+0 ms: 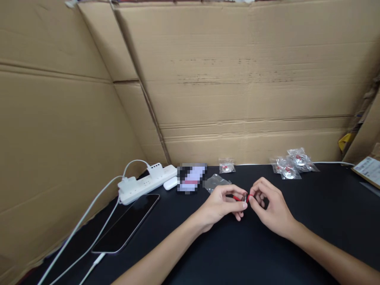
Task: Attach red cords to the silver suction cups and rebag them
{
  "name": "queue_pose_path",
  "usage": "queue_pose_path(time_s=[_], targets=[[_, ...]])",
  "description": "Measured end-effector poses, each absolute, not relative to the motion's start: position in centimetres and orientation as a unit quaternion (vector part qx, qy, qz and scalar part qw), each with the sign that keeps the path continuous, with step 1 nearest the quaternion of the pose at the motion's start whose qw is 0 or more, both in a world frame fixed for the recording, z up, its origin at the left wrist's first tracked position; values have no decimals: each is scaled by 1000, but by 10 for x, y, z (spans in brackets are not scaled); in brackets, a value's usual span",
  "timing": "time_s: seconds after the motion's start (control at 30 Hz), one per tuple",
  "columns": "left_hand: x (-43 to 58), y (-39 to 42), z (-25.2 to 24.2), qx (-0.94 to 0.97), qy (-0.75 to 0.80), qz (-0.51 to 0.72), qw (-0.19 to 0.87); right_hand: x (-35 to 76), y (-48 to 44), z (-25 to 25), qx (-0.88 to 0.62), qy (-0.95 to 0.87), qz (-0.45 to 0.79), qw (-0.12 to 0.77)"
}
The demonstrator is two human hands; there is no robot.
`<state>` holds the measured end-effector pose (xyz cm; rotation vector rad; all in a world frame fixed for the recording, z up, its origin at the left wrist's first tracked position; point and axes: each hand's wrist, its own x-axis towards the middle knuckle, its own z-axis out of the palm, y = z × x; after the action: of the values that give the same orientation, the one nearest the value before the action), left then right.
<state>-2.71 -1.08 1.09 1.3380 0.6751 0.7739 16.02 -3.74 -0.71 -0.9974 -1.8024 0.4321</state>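
Near the middle of the black table, my left hand point(224, 204) pinches a small silvery metal piece point(244, 197) between thumb and fingers. A thin red cord point(236, 198) runs beside the metal piece and across to the other hand. My right hand point(271, 206) is closed, its thumb and index fingertips pinching the red cord close to the left fingertips. Just behind my left hand lies a clear plastic bag point(216, 182). One bagged silvery item with red on it point(227, 167) lies farther back, by the cardboard.
Several bagged silvery items point(287, 171) lie at the back right. On the left are a white power strip point(148, 184) with cables, a white case point(170, 183), a pixelated phone-like item point(191, 178) and a dark tablet point(127, 225). Cardboard walls point(237, 79) border the table point(237, 253).
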Motion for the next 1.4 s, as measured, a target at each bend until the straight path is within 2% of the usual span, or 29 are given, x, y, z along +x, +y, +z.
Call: queue_pose_path(time_s=[0.1, 0.23, 0.47, 0.7, 0.9, 1.23, 1.4], targets=[[-28, -13, 16, 586, 294, 324, 682, 157, -43, -6, -406, -759, 88, 501], [-31, -13, 20, 572, 273, 274, 723, 155, -50, -2, -379, -773, 58, 505], [-35, -12, 20, 552, 256, 227, 760, 158, -52, 5, -347, -783, 131, 499], [-36, -15, 22, 573, 264, 157, 760, 157, -59, 16, -289, -852, 203, 387], [-37, -14, 21, 590, 273, 119, 751, 157, -62, 24, -274, -870, 225, 343], [-38, -13, 22, 586, 262, 113, 758, 161, -60, 16, -291, -851, 250, 359], [-41, -13, 24, 590, 250, 97, 762, 164, -57, 17, -302, -849, 271, 339]])
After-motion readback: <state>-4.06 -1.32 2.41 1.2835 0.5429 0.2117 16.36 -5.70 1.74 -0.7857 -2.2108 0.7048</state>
